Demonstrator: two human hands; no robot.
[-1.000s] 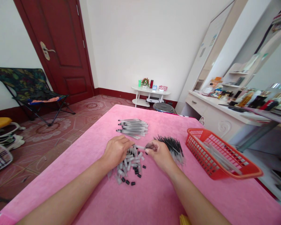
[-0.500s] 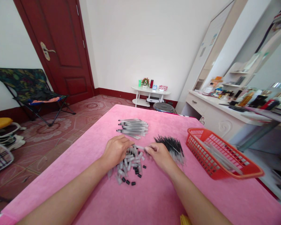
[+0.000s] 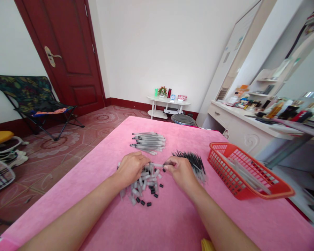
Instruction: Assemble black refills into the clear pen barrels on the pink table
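My left hand (image 3: 133, 168) is closed, its fingertips gripping one end of a translucent pen barrel (image 3: 156, 165) held level above the table. My right hand (image 3: 180, 170) pinches at the barrel's other end; whatever is between its fingertips is too small to make out. A small black plug (image 3: 164, 170) shows just under those fingertips. Beneath and beside my left hand spreads a pile of clear pen caps (image 3: 144, 182), with loose black plugs (image 3: 142, 202) along its near side. Thin black-and-clear refills (image 3: 192, 164) lie bunched right behind my right hand.
Several pens with grey barrels (image 3: 149, 142) lie in a row farther back on the pink tablecloth (image 3: 151, 226). An orange-red plastic basket (image 3: 240, 177) with long clear pieces stands at the right. Something yellow (image 3: 207, 245) is at the near edge.
My right fingertips have shifted slightly at the barrel's right end, and a black plug now shows below them. My left hand has barely moved and keeps its grip.
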